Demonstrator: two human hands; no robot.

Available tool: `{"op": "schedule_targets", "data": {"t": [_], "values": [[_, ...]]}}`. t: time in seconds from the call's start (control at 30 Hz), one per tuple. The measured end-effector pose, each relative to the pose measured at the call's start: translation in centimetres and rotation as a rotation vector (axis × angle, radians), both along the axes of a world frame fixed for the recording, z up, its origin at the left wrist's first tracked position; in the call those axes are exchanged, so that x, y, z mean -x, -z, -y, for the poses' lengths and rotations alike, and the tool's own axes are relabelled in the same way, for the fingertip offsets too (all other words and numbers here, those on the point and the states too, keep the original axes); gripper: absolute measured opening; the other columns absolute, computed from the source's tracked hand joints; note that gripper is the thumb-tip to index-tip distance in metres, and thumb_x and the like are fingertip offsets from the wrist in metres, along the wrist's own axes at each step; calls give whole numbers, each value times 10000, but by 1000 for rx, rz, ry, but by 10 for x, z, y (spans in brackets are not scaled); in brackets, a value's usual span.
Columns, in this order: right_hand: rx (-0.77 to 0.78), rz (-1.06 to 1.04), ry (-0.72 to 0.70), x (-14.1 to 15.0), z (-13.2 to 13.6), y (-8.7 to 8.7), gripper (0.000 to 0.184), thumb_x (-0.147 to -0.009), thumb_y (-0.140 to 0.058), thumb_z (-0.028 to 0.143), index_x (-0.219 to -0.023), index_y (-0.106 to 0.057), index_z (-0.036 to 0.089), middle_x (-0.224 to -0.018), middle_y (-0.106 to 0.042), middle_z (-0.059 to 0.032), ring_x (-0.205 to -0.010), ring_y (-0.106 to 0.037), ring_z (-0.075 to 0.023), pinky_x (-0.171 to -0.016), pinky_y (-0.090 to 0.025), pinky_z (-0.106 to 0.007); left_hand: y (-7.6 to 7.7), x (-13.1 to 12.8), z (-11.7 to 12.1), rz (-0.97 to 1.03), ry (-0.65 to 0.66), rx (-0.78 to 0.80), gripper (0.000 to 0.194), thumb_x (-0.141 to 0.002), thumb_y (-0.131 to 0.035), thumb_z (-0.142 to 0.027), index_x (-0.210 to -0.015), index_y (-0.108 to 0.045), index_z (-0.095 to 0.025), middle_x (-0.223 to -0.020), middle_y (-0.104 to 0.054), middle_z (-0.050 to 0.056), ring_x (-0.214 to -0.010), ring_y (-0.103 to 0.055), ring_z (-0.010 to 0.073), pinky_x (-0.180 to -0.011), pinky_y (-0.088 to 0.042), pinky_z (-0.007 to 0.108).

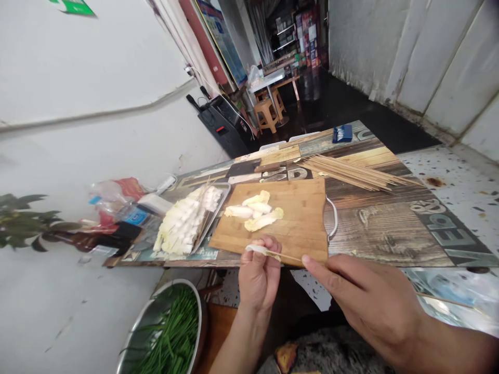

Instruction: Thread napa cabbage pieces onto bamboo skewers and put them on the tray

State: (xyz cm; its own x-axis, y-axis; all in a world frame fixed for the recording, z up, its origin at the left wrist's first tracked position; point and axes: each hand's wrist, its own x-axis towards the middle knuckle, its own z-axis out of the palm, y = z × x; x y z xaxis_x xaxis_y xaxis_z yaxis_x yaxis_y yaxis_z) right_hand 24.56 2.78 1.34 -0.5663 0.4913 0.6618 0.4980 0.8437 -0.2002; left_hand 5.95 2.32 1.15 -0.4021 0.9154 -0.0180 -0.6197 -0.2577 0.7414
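Observation:
My left hand (259, 283) pinches a pale piece of napa cabbage (256, 249) just in front of the cutting board's near edge. A thin wooden skewer (286, 256) runs from that piece to my right hand (374, 293), which is closed around it with the index finger stretched along it. The skewer's far end shows again beyond my right wrist. On the wooden cutting board (304, 213) lie several cut cabbage pieces (263, 221). To its left, skewered cabbage (187, 218) is heaped on a metal tray (223, 200).
Loose skewers (351, 172) lie right of a cleaver (267, 167) behind the board. A small blue box (342, 134) sits at the table's far end. Bottles (134, 214) crowd the left side. Below, a metal bowl (200, 311) holds long green stalks (173, 332).

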Motion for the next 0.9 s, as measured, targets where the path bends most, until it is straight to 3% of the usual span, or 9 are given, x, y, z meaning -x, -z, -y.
{"op": "schedule_targets", "data": {"t": [0.33,0.53,0.67,0.8,0.9], "values": [[68,-13,-56,0,7,2,423,-936,-362,155,-1346,-461,126,-898,-669,-72,-700,-608,-160,-592,-478,-275,2,2,2,-114,-43,-25,238,-557,-892,-329,-639,-703,-211,-640,-587,-26,-630,-513,83,-606,-434,206],[32,-53,-87,-5,10,-3,414,-920,-365,107,-1312,-500,115,-859,-666,-53,-680,-608,-145,-578,-504,-270,-4,1,5,-303,-103,-136,187,-564,-886,-323,-618,-725,-244,-606,-615,-17,-592,-503,99,-572,-411,234],[94,-72,-112,-19,11,-7,416,-920,-380,80,-1304,-516,166,-872,-679,-38,-700,-627,-142,-571,-499,-276,-6,-1,15,-487,-119,-256,88,-660,-831,-308,-673,-755,-266,-603,-659,3,-582,-538,126,-570,-434,264],[191,20,-243,-43,8,-8,362,-944,-431,114,-1278,-530,212,-821,-673,-12,-623,-598,-116,-510,-446,-262,-2,6,39,-715,38,-322,36,-737,-771,-264,-771,-782,-270,-679,-726,57,-615,-608,176,-607,-484,322],[369,112,-390,-57,9,-6,359,-949,-458,130,-1297,-512,197,-794,-646,-3,-592,-562,-95,-502,-424,-237,9,14,56,-730,245,-246,119,-666,-809,-161,-732,-782,-257,-708,-741,82,-646,-645,217,-646,-503,367]]}}
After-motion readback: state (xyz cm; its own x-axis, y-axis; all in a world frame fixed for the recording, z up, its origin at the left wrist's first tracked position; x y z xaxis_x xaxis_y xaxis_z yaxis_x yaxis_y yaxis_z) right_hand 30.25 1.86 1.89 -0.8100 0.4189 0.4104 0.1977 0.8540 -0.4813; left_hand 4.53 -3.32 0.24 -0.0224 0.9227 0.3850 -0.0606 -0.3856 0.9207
